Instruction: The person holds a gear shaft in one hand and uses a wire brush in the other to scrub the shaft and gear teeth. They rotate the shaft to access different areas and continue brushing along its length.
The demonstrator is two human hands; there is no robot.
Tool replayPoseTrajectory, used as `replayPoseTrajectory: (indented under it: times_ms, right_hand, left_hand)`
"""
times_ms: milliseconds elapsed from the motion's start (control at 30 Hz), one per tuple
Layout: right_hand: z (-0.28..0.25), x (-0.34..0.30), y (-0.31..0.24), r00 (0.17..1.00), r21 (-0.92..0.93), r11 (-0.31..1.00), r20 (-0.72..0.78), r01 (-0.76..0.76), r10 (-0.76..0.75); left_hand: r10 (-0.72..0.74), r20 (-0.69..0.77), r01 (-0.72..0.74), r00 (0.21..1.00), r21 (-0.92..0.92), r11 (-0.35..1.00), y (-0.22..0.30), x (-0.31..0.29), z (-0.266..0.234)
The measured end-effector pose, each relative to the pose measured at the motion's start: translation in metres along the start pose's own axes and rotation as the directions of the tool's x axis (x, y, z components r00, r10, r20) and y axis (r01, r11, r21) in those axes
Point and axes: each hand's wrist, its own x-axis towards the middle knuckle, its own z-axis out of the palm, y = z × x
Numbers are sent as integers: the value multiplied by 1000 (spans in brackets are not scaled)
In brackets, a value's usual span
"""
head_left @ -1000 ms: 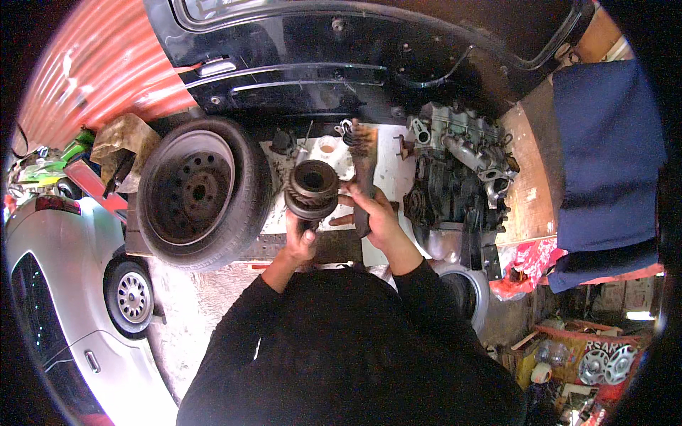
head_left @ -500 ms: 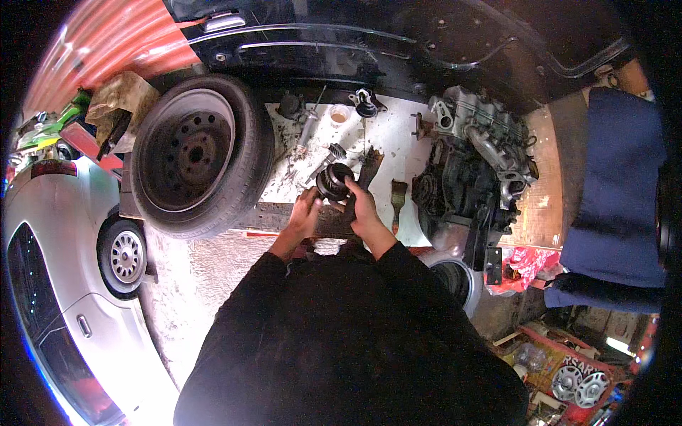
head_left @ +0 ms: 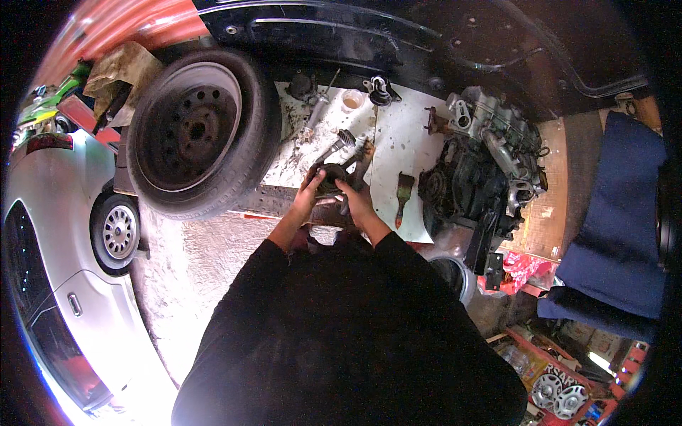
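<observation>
A dark, round, ringed metal part, gear-like in shape (head_left: 329, 182), is held over the near edge of the white worktop (head_left: 387, 142). Gripping its left side is my left hand (head_left: 305, 199), thumb on the upper face. My right hand (head_left: 359, 203) closes round the right side, its thumb also on top. The fingers beneath are mostly hidden. Just beyond the part lies a metal gear shaft (head_left: 341, 142). Near my right fingers is a dirty, brownish piece (head_left: 364, 157) of unclear kind. To the right lies a paintbrush (head_left: 403, 193) with dark bristles.
A tyre on a steel rim (head_left: 249, 135) leans at left. An engine (head_left: 490, 156) occupies the right side. Farther back are a small cup (head_left: 351, 101) and a black-and-silver part (head_left: 381, 91). A silver car (head_left: 85, 263) stands at far left, blue cloth (head_left: 618, 227) at far right.
My left hand has come up onto the round part, its thumb now on top. The part has tilted and sits slightly lower between both hands. The view has shifted a little.
</observation>
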Motion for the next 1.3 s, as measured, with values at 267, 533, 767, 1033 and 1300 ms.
replayPoseTrajectory:
  times_ms: [267, 533, 767, 1033, 1300]
  right_hand:
    - [-36, -3, -18, 989, -477, 873, -41, 104, -140]
    - [-4, -63, -70, 921, -897, 246, 313, 367, -234]
    - [-14, -64, -64, 896, -893, 172, 369, 416, -247]
    - [-15, -66, -50, 858, -867, 162, 407, 471, -315]
    - [-20, -75, -67, 896, -893, 114, 418, 436, -152]
  left_hand:
    - [331, 121, -335, 936, 595, 730, 7, 12, 1]
    - [261, 140, -296, 955, 492, 819, -34, 32, -22]
    - [359, 156, -379, 920, 586, 716, -28, 24, -2]
    - [363, 134, -381, 922, 479, 791, -20, 18, 10]
    - [374, 190, -419, 908, 447, 791, -37, 27, -14]
